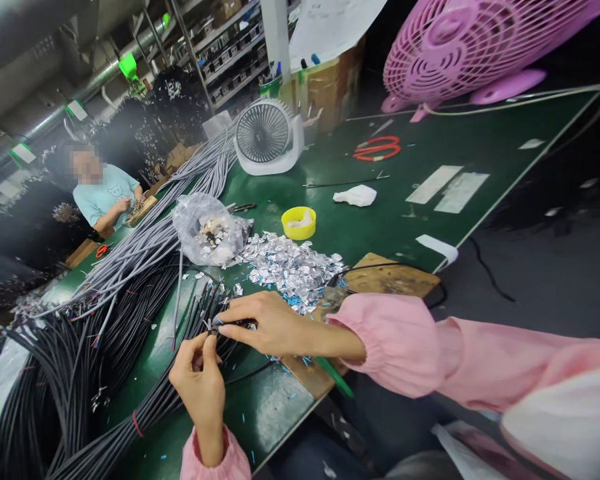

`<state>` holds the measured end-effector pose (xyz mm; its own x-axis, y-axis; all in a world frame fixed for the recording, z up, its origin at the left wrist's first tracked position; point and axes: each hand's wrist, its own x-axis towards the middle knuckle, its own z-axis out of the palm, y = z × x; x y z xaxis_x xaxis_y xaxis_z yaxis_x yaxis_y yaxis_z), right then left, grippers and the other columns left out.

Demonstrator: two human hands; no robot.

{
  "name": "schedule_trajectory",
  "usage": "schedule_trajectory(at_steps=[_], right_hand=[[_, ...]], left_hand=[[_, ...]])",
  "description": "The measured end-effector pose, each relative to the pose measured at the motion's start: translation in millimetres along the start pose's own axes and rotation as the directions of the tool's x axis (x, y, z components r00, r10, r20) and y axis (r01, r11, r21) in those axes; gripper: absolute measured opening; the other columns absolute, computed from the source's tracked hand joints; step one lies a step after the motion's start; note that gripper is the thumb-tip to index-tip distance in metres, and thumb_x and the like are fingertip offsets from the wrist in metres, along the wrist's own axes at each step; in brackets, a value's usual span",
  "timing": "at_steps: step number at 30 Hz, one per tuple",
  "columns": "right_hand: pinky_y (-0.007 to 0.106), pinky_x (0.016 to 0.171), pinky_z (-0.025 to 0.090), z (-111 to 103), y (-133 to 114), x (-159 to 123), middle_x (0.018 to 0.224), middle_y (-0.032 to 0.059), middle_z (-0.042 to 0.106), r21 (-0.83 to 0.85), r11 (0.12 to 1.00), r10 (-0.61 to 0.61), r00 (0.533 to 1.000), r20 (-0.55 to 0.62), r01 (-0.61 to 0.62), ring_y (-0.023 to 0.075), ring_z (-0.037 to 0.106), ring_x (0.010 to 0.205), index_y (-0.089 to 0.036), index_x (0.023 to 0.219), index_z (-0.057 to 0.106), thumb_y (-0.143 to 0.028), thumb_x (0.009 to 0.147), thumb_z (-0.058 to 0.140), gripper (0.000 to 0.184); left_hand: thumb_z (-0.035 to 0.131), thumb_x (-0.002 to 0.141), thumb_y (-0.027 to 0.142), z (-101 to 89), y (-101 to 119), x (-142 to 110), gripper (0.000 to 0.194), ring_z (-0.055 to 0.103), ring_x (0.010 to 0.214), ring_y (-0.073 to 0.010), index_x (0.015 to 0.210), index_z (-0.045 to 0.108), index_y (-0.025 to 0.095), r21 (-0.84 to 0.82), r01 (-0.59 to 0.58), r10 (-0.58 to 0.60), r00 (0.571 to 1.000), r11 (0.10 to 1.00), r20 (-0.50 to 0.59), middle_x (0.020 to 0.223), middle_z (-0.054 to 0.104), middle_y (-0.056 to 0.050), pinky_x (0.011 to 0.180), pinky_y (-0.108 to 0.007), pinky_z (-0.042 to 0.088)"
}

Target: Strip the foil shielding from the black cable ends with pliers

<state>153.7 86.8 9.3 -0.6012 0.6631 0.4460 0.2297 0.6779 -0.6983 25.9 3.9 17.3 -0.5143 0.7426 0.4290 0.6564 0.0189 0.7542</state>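
My left hand (200, 373) is closed in a pinch on the end of a black cable, where short light wires (209, 325) stick up. Thumb and forefinger of my right hand (265, 323) meet at the same cable end, just above the left fingertips. The exact grip there is too small to make out. Around and below the left hand runs a bundle of black cables (163, 398), tied with a red band (137, 423). Beyond my right hand lies a pile of silvery foil scraps (297, 267) mixed with small blue bits.
More black cables (65, 373) and grey cables (150, 227) cover the left side. A clear plastic bag (195, 223), yellow dish (299, 223), small white fan (270, 137), red-handled scissors (377, 149) and pink fan (445, 53) stand beyond. Another person (105, 193) works across.
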Motion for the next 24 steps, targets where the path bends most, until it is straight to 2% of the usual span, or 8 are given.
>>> schedule_trajectory(at_steps=[2, 6, 8, 11, 14, 17, 20, 24], right_hand=[[0.02, 0.055, 0.031, -2, 0, 1, 0.071, -0.0002, 0.066, 0.009, 1.0, 0.0, 1.0, 0.006, 0.0, 0.0098, 0.055, 0.06, -0.023, 0.084, 0.071, -0.031, 0.082, 0.054, 0.018], [0.022, 0.06, 0.037, -5, -1, 3, 0.075, 0.002, 0.067, 0.08, 0.997, 0.019, 0.999, -0.031, -0.017, 0.0121, 0.058, 0.065, -0.02, 0.085, 0.07, -0.033, 0.08, 0.059, 0.018], [0.022, 0.061, 0.039, -5, -1, 5, 0.076, 0.0034, 0.065, 0.151, 0.987, -0.044, 0.997, -0.059, 0.052, 0.0122, 0.057, 0.067, -0.017, 0.086, 0.069, -0.033, 0.079, 0.061, 0.02], [0.021, 0.059, 0.04, -2, 2, 5, 0.071, 0.0035, 0.06, 0.211, 0.956, -0.194, 0.978, -0.07, 0.205, 0.0107, 0.053, 0.063, -0.014, 0.08, 0.067, -0.02, 0.08, 0.059, 0.01], [0.021, 0.057, 0.039, 1, 5, 3, 0.07, 0.0036, 0.056, 0.2, 0.932, -0.29, 0.953, -0.082, 0.301, 0.0104, 0.05, 0.061, -0.012, 0.076, 0.064, -0.008, 0.078, 0.054, 0.011], [0.021, 0.055, 0.039, 6, 6, 1, 0.07, 0.0043, 0.054, 0.163, 0.917, -0.347, 0.929, -0.128, 0.365, 0.0108, 0.048, 0.06, -0.011, 0.077, 0.061, -0.009, 0.078, 0.052, 0.01], [0.021, 0.054, 0.038, 11, 6, 1, 0.068, 0.0041, 0.054, 0.13, 0.931, -0.318, 0.932, -0.171, 0.342, 0.0107, 0.046, 0.059, -0.012, 0.075, 0.06, -0.01, 0.077, 0.05, 0.011], [0.02, 0.051, 0.035, 18, 3, 3, 0.06, 0.0004, 0.053, 0.183, 0.954, -0.194, 0.955, -0.224, 0.236, 0.0087, 0.044, 0.054, -0.013, 0.066, 0.06, -0.012, 0.072, 0.056, 0.007]], left_hand=[[0.05, 0.076, 0.035, -1.7, -4, 1, 0.027, 0.044, 0.039, -0.01, 0.057, 0.058, 0.017, -0.024, -0.023, 0.025, 0.997, 0.999, 0.075, 0.046, 0.049, 0.002, 0.038, -0.022, 0.034], [0.044, 0.083, 0.039, -4.1, -13, 2, 0.036, 0.048, 0.046, -0.0118, 0.058, 0.058, 0.017, -0.109, -0.001, 0.024, 0.979, 0.994, 0.202, 0.055, 0.055, -0.003, 0.041, -0.023, 0.038], [0.042, 0.084, 0.044, -6.0, -16, 1, 0.042, 0.046, 0.045, -0.0118, 0.055, 0.057, 0.017, -0.124, 0.005, 0.025, 0.969, 0.992, 0.245, 0.053, 0.054, -0.004, 0.04, -0.023, 0.037], [0.047, 0.082, 0.048, -9.7, -19, 1, 0.045, 0.04, 0.04, -0.0104, 0.05, 0.055, 0.018, -0.115, -0.016, 0.05, 0.955, 0.993, 0.293, 0.045, 0.048, -0.003, 0.037, -0.022, 0.033], [0.048, 0.081, 0.05, -11.7, -20, 1, 0.046, 0.037, 0.039, -0.0097, 0.048, 0.053, 0.019, -0.103, -0.054, 0.083, 0.948, 0.993, 0.306, 0.042, 0.044, -0.002, 0.036, -0.021, 0.031], [0.047, 0.082, 0.05, -11.0, -21, 1, 0.046, 0.039, 0.039, -0.0096, 0.048, 0.054, 0.019, -0.107, -0.048, 0.08, 0.941, 0.993, 0.328, 0.044, 0.046, -0.003, 0.035, -0.021, 0.031], [0.048, 0.082, 0.048, -9.2, -23, 2, 0.043, 0.043, 0.04, -0.0104, 0.053, 0.06, 0.018, -0.116, -0.024, 0.063, 0.937, 0.993, 0.343, 0.047, 0.051, -0.004, 0.035, -0.021, 0.033], [0.051, 0.08, 0.044, -5.8, -25, 3, 0.036, 0.046, 0.039, -0.0111, 0.06, 0.064, 0.017, -0.119, 0.016, 0.029, 0.93, 0.993, 0.366, 0.047, 0.053, -0.003, 0.038, -0.023, 0.036]])
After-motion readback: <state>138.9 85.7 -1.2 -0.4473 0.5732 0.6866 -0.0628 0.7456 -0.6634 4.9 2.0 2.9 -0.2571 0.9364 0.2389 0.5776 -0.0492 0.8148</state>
